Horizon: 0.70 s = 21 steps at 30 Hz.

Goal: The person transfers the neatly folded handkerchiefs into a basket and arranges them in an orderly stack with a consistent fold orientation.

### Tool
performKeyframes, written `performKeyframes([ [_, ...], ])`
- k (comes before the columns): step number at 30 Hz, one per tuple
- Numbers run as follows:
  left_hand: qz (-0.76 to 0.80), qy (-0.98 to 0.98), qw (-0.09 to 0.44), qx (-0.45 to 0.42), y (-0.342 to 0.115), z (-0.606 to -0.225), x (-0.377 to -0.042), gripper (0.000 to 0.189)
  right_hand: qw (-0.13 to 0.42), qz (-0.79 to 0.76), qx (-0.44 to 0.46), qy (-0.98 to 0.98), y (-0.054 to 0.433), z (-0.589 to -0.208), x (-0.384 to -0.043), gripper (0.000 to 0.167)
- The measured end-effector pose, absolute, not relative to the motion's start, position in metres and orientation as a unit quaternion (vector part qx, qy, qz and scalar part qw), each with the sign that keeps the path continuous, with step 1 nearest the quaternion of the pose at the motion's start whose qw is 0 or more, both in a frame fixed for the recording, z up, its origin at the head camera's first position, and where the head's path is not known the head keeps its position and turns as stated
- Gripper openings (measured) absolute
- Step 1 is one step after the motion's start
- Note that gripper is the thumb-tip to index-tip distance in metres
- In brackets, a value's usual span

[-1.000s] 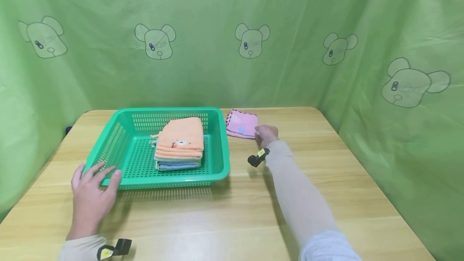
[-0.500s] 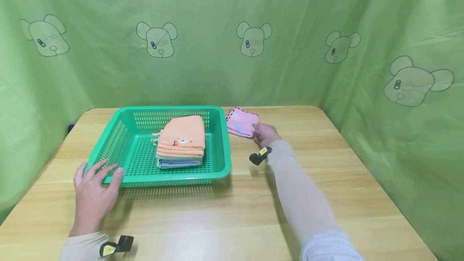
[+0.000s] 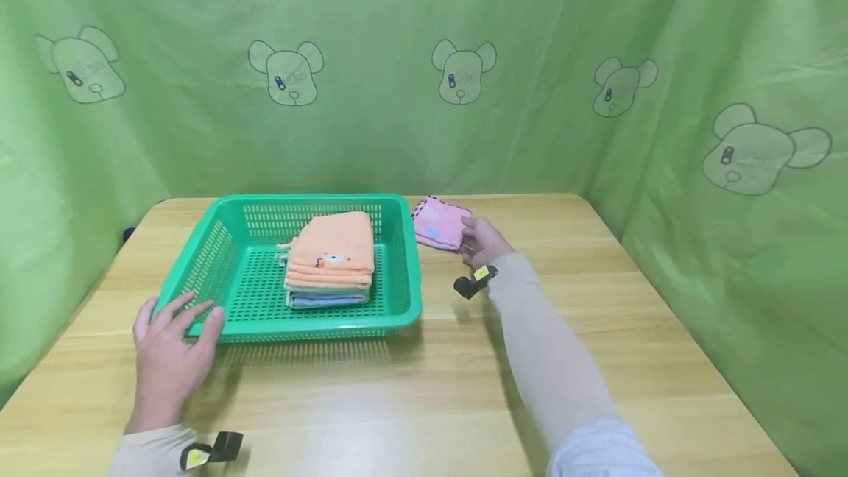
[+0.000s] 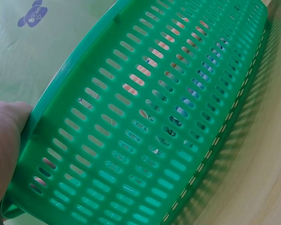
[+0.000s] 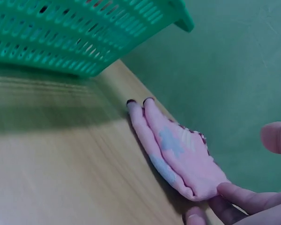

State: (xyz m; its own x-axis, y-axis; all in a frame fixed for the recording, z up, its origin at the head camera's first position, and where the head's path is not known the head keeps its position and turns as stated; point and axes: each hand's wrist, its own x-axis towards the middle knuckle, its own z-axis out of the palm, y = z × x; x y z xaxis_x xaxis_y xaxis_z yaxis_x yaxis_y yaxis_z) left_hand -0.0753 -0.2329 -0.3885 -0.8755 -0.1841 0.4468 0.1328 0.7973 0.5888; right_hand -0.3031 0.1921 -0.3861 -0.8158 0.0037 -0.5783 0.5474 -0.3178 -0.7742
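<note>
A small folded pink towel [image 3: 439, 224] with a dark checked edge and a pale blue patch lies on the table, right of the basket. My right hand [image 3: 488, 243] is at the towel's right edge. In the right wrist view, fingertips touch the near corner of the pink towel [image 5: 185, 157], while another digit stands apart from it. My left hand [image 3: 172, 359] rests on the front left corner of a green plastic basket [image 3: 311, 327], fingers spread over the rim. Inside the basket sits a stack of folded towels [image 3: 333, 245], peach on top, green and blue below.
The wooden table [image 3: 371, 411] runs in front of the basket and to its right. A green curtain [image 3: 377, 138] with bear-head prints encloses the back and sides, close behind the basket and pink towel.
The right fingers have shifted from holding the towel's right edge to a looser, more spread touch. The pink towel has shifted and turned slightly. The left hand stays on the basket.
</note>
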Motion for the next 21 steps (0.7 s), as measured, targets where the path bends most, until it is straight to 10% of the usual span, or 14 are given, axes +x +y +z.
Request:
performKeyframes([
  [21, -0.317, -0.917, 0.243, 0.017, -0.2323, -0.3858, -0.0733, 0.043, 0.171, -0.813, 0.259, 0.493, 0.1924, -0.3858, -0.3067, 0.048],
])
